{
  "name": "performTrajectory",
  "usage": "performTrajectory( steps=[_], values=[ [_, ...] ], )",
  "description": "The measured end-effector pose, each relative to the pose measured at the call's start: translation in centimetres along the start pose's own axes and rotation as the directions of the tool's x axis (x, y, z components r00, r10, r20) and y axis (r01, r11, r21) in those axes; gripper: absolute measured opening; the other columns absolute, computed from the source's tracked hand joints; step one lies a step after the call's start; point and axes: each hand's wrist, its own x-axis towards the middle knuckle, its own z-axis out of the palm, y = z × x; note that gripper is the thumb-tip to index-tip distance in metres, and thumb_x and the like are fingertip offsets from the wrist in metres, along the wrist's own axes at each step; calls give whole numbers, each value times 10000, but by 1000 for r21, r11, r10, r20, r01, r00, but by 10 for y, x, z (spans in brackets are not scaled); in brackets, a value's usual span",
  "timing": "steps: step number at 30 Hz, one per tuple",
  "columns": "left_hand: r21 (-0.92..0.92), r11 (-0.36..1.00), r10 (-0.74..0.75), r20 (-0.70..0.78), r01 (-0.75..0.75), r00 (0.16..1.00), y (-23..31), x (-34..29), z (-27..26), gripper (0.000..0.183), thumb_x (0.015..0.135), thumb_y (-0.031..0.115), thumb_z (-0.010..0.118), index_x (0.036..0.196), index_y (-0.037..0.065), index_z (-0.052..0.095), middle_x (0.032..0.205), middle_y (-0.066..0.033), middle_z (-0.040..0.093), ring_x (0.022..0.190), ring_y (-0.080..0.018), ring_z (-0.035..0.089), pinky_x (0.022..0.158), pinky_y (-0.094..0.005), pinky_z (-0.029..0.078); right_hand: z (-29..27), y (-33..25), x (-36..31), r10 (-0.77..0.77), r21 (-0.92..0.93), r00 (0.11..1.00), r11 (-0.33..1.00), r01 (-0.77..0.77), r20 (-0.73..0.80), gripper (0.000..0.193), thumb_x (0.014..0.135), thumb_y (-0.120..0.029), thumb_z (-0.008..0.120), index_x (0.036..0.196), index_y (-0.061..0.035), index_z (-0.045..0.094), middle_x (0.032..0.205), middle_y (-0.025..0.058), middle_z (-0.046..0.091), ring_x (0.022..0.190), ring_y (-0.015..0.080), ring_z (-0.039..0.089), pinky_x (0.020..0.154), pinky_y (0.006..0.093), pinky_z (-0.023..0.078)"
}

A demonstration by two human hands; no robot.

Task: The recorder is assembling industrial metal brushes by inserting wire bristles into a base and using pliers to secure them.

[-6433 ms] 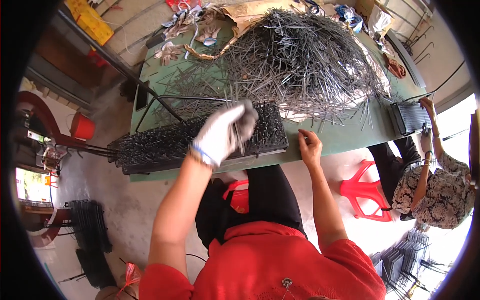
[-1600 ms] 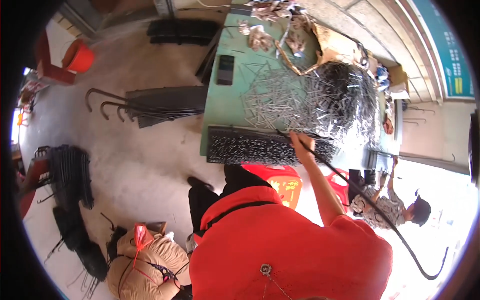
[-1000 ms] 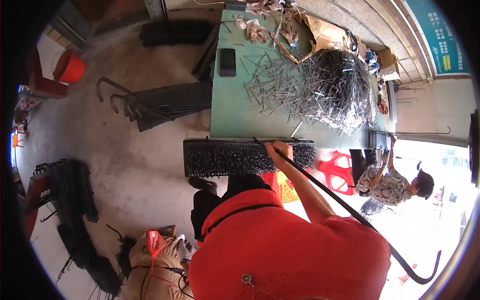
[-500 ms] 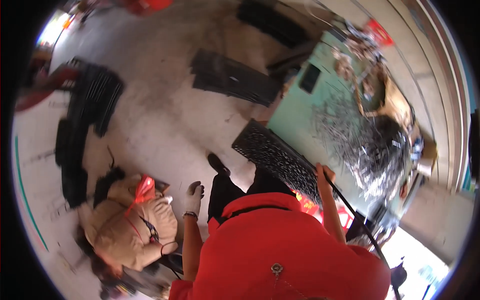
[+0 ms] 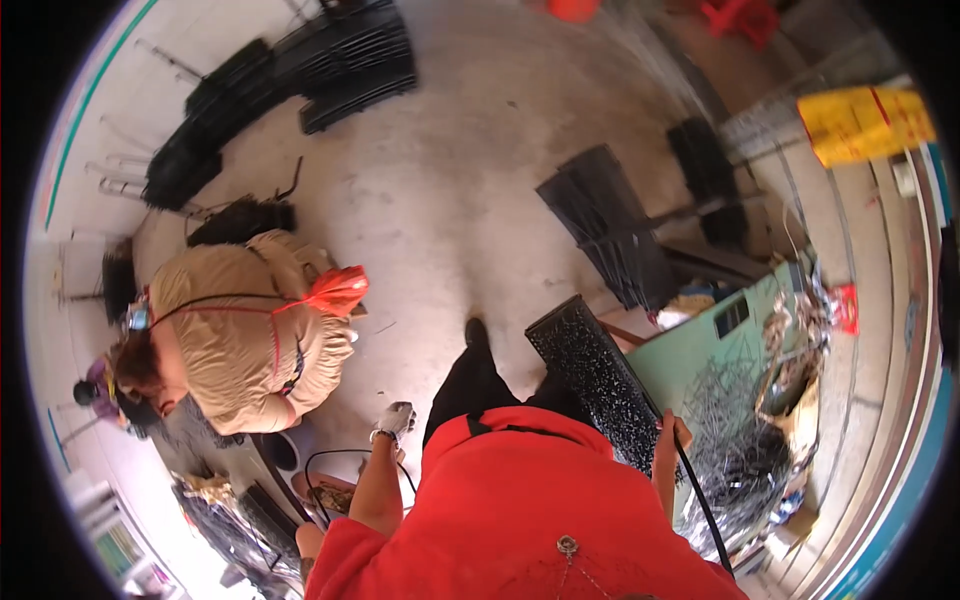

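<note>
My right hand [image 5: 674, 432] is bare and closed round the upper edge of a long black panel [image 5: 595, 375] with white speckles. The panel lies along my right leg, beside a green tabletop. From that hand a thin black bar or edge [image 5: 707, 505] runs back past my side; whether it belongs to the panel I cannot tell. My left hand [image 5: 397, 418], in a whitish glove with a bracelet at the wrist, hangs at my left side. Its fingers are curled in, and nothing shows in them. Near it loops a black cord [image 5: 345, 452].
A person in tan clothes [image 5: 235, 320] bends over at my left, a red bag [image 5: 340, 290] at their back. Black slatted panels [image 5: 345, 60] stand at the far left; others [image 5: 605, 220] lie ahead right. The green table [image 5: 690, 355] bears a phone and shredded dark strips.
My view has turned left and I have stepped along. The table and panels have shifted rightward in view, and the person in tan shows more fully. My right hand keeps hold of the speckled panel.
</note>
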Motion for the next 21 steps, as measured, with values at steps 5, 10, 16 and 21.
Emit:
performTrajectory(
  steps=[5, 10, 16, 21],
  values=[
    [2, 995, 97, -47, -97, 994, 48, 23, -46, 290, 885, 285, 565, 1052, 57, 626, 741, -20, 626, 592, -102, 564, 526, -258, 483, 67, -60, 11, -159, -5, 986, 987, 159, 48, 367, 888, -246, 604, 659, 39, 638, 596, 100, 645, 547, 136, 583, 562, 297, 447],
    [-30, 971, 232, -109, -237, 967, 131, 30, -63, 325, 871, 289, 586, 1114, 77, 626, 776, -14, 646, 613, -85, 569, 541, -245, 469, 131, -122, 33, -271, -68, 959, 958, 277, 82, 415, 890, -309, 589, 658, 32, 639, 575, 119, 630, 538, 151, 582, 546, 322, 444],
    [34, 923, 386, -72, -384, 920, 206, 27, -65, 348, 852, 295, 593, 1134, 92, 625, 870, -51, 677, 715, -125, 622, 645, -263, 493, 207, -201, 69, -271, 22, 946, 962, 272, 175, 434, 892, -320, 592, 640, 31, 632, 557, 90, 611, 530, 128, 534, 554, 317, 412],
    [317, 791, 585, -143, -523, 798, 316, 4, -53, 377, 889, 259, 593, 1203, 52, 569, 1069, -108, 665, 958, -198, 645, 823, -290, 511, 273, -233, 138, -313, 26, 929, 949, 314, 197, 452, 917, -304, 590, 592, 9, 578, 528, 39, 545, 524, 105, 463, 543, 295, 372]
  ],
)
